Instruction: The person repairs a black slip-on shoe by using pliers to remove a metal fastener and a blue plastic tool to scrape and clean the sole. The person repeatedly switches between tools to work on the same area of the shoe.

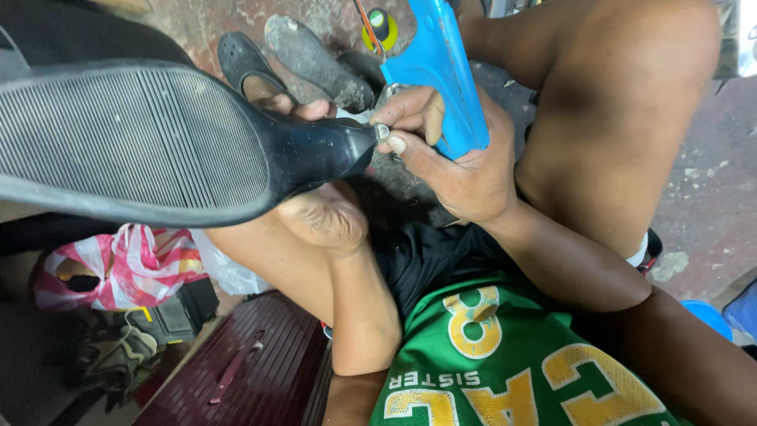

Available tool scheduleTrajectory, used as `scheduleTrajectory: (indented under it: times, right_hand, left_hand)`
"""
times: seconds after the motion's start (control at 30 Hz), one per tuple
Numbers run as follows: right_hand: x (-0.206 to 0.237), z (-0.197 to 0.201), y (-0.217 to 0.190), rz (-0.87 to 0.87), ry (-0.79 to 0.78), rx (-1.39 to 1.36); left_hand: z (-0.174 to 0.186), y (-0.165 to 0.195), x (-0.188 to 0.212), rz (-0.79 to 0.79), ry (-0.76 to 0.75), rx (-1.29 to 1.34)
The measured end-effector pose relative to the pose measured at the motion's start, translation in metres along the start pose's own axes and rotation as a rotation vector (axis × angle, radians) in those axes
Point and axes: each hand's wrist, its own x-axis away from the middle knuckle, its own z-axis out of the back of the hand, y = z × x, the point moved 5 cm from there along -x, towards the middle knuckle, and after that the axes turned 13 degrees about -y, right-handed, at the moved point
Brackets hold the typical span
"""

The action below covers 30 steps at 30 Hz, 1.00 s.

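Note:
A black high-heeled shoe [158, 142] is held sole-up, its ribbed sole filling the left of the view and its heel pointing right. My left hand [319, 213] grips the shoe from below at the heel's base, fingertips showing above it. My right hand [453, 162] holds blue-handled pliers [441, 71], and its thumb and forefinger pinch at the small heel tip [382, 131].
Two dark shoe soles [315, 59] lie on the stained floor beyond the heel, near a small yellow-green container [380, 28]. A pink-and-white plastic bag [118, 264] and a dark red ribbed box [252, 363] sit at lower left. My bare knee [623, 102] rises at right.

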Motion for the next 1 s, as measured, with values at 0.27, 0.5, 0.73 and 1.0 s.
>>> scheduleTrajectory:
  times: [0.27, 0.5, 0.73, 1.0]
  right_hand:
    - [0.002, 0.011, -0.003, -0.024, 0.016, 0.144]
    - [0.0, 0.005, -0.001, -0.041, -0.044, 0.09]
    - [0.003, -0.009, -0.004, -0.05, -0.047, 0.121]
    - [0.008, -0.018, -0.01, -0.017, -0.051, 0.259]
  left_hand:
    - [0.009, 0.028, -0.004, 0.089, -0.358, -0.125]
    - [0.005, 0.032, 0.002, -0.174, -0.28, -0.47]
    - [-0.002, 0.048, 0.021, -0.434, -0.139, -0.85]
    - [-0.007, 0.044, 0.052, -0.46, -0.045, -0.931]
